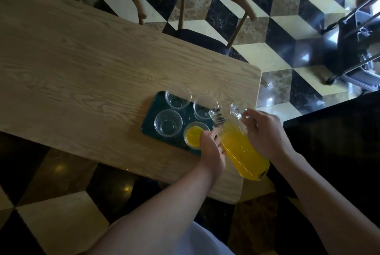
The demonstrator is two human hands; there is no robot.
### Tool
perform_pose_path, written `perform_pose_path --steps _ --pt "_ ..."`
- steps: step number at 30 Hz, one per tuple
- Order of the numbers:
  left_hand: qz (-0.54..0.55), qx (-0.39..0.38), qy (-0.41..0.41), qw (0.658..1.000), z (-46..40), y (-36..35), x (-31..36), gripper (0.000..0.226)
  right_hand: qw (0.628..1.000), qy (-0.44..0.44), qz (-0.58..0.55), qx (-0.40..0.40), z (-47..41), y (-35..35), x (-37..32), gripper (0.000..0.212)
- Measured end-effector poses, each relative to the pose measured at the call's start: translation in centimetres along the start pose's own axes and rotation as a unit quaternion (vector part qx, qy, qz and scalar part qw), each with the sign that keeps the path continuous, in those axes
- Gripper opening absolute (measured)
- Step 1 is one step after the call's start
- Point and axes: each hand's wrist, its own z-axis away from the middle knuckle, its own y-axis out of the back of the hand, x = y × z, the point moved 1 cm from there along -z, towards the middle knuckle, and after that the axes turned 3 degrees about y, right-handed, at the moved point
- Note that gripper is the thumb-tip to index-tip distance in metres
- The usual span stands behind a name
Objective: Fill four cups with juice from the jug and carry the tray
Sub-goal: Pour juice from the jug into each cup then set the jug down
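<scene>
With one cup [194, 135] on the tray [153, 119] already filled, the right hand [265, 131], wrapped round the tilted jug [242, 152] near its handle, should tip slowly over the next empty cup [204, 108] while the left hand [210, 147], fingers against its side, steadies the neck.
</scene>
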Motion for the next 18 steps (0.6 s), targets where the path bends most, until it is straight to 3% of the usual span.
perform_pose_path --steps 5,9,18 --pt "0.02 0.003 0.023 1.0 -0.7 -0.3 -0.5 0.038 0.999 0.01 0.021 -0.041 -1.7 0.5 0.1 0.015" --pt "0.039 0.001 0.029 0.999 -1.1 -0.6 -0.5 0.051 0.998 0.015 0.028 -0.062 -2.7 0.6 0.2 0.016" --pt "0.065 -0.002 0.039 0.997 -1.6 -1.3 -0.1 0.038 0.994 0.015 0.029 -0.102 -4.4 0.6 0.4 0.015"
